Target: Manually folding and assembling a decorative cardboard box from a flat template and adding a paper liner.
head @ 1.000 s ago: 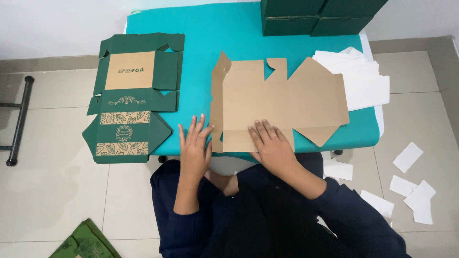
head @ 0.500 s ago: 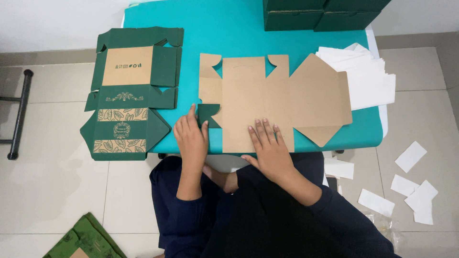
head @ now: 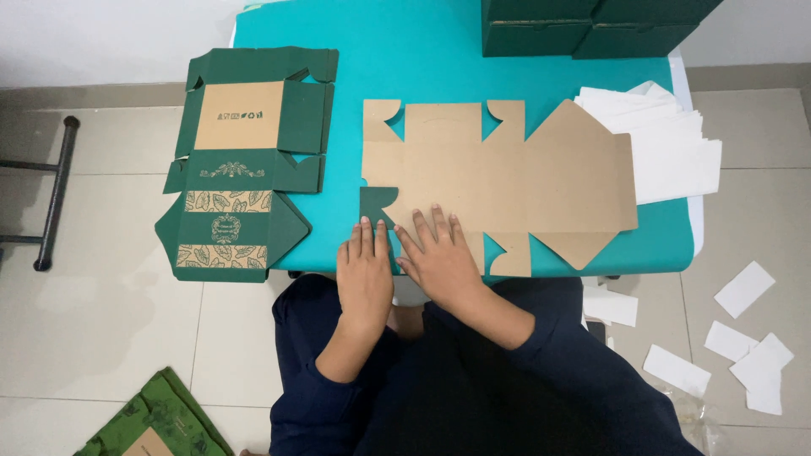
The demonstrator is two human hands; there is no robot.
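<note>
A flat brown cardboard box blank [head: 507,177] lies plain side up on the teal table [head: 405,59]. Its near-left flap is folded over and shows green. My left hand [head: 365,266] lies flat on that folded flap at the table's front edge. My right hand [head: 439,257] rests beside it, fingers spread, pressing the blank's near edge. A stack of flat green printed box blanks [head: 241,160] sits at the table's left side and overhangs its edge. Neither hand grips anything.
Dark green assembled boxes [head: 591,25] stand at the table's far right. A pile of white paper sheets [head: 667,139] lies right of the blank. White slips [head: 743,338] are scattered on the floor at right. A green blank [head: 156,422] lies on the floor at left, near a metal stand [head: 51,194].
The blank's raised left panel has been laid flat. My left hand moved onto the folded near-left flap, and my right hand slid left to join it.
</note>
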